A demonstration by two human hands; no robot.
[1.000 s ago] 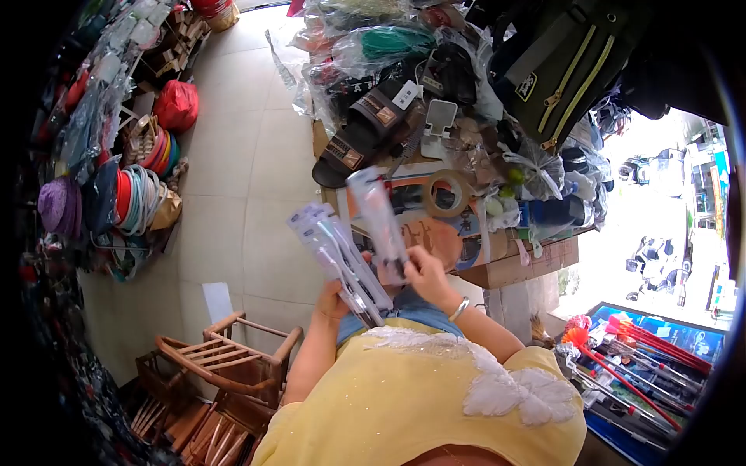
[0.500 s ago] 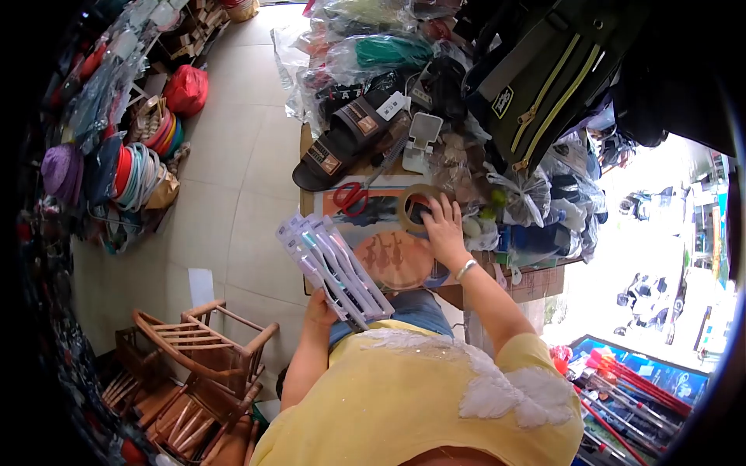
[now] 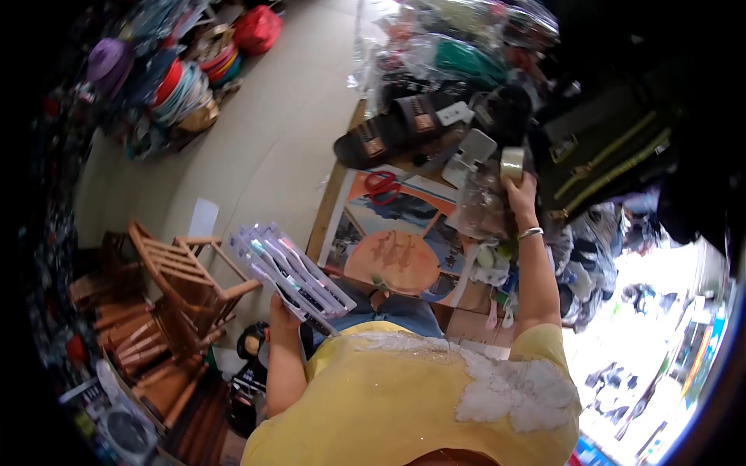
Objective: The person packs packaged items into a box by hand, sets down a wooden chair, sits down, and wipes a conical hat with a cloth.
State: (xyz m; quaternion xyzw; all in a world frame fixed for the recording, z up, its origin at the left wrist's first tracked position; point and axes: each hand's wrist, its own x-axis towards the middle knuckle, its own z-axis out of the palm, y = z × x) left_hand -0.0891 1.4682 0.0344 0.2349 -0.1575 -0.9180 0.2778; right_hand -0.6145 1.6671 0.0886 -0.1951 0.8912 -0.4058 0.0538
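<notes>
My left hand (image 3: 284, 312) is closed on the lower end of several packaged toothbrushes (image 3: 295, 272), fanned out over my lap. Raised above the goods at the table's right side, my right hand (image 3: 521, 190) grips a roll of tape (image 3: 512, 163) at its lower edge. Below and left of that hand lies a clear plastic bag (image 3: 476, 203). Red-handled scissors (image 3: 382, 187) rest on the picture-covered table (image 3: 394, 260), just under a pair of dark slippers (image 3: 395, 128).
Wooden chairs (image 3: 190, 272) stand at the left. Bagged goods (image 3: 466, 58) are heaped at the table's back, and a dark green bag (image 3: 602, 163) with yellow zips is at the right. Stacked hats (image 3: 183, 93) and a red bag (image 3: 258, 30) are at the upper left.
My right hand let go of one toothbrush pack, reached the tape roll on the table and lifted it up and right. The toothbrush packs in my left hand moved left, and the view turned.
</notes>
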